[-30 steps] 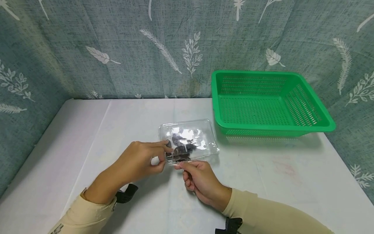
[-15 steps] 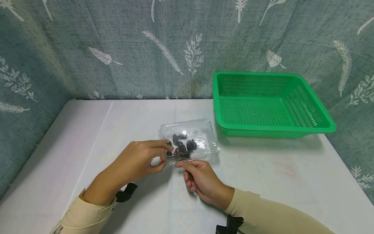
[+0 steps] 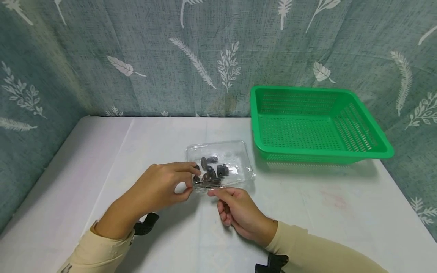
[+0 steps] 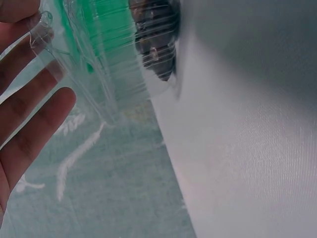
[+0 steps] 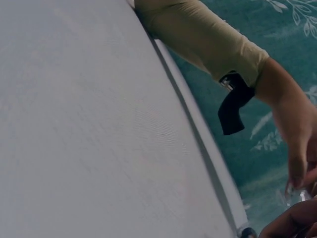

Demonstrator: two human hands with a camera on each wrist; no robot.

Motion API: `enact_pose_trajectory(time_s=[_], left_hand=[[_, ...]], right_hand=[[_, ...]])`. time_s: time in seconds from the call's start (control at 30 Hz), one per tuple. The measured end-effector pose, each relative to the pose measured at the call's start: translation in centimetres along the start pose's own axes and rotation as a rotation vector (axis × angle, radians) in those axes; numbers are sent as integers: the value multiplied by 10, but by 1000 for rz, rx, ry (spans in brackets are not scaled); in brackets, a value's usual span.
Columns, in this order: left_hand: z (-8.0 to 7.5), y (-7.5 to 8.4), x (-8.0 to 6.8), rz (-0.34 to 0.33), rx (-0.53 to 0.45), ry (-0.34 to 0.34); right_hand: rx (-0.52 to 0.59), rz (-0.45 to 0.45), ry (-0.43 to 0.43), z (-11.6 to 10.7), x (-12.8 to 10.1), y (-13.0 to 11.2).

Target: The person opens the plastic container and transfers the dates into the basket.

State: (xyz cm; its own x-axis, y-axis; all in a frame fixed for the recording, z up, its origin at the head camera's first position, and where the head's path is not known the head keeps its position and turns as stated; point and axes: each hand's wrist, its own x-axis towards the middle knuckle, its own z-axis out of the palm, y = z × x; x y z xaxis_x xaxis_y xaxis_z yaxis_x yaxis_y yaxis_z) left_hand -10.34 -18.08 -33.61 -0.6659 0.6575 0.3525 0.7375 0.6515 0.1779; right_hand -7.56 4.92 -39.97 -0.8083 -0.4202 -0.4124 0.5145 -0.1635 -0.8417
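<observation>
A clear plastic clamshell box (image 3: 239, 157) is tilted up at its front, near the middle of the table. Inside lie several dark brown, oval pieces that look like dates (image 3: 211, 171), gathered toward the front left. My left hand (image 3: 167, 185) pinches the box's front left corner between thumb and fingers. In the left wrist view, the fingers (image 4: 37, 124) spread beside the clear wall, and the dark pieces (image 4: 158, 37) show through it. My right hand (image 3: 242, 212) pinches the front edge with thumb and index finger, the other fingers curled under. In the right wrist view, shiny plastic (image 5: 301, 196) shows between both hands.
A green perforated basket (image 3: 297, 129) stands at the back right, just beyond the box. White cloth covers the table (image 3: 164, 132). Grey-green leaf-patterned curtains (image 3: 153, 57) hang behind and at both sides. Each wrist bears a black camera mount (image 3: 146, 224).
The dark pieces in the box now show as separate ovals with less glare over them. My right hand has shifted slightly right along the front edge; my left hand keeps its hold.
</observation>
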Motion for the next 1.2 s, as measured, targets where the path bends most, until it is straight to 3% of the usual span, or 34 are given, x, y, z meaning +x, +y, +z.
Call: enact_pose_trajectory(time_s=[0.5, 0.87, 1.03, 1.2], left_hand=[[2, -4, -5, 24, 22, -2], [2, -2, -3, 13, 29, -9], [3, -1, -3, 2, 35, -30], [4, 1, -1, 12, 32, 9]], right_hand=[[10, -4, 103, -27, -13, -7], [14, -43, 183, -36, -15, -11], [-1, -54, 187, -37, -13, -8], [3, -62, 184, -37, -11, -8]])
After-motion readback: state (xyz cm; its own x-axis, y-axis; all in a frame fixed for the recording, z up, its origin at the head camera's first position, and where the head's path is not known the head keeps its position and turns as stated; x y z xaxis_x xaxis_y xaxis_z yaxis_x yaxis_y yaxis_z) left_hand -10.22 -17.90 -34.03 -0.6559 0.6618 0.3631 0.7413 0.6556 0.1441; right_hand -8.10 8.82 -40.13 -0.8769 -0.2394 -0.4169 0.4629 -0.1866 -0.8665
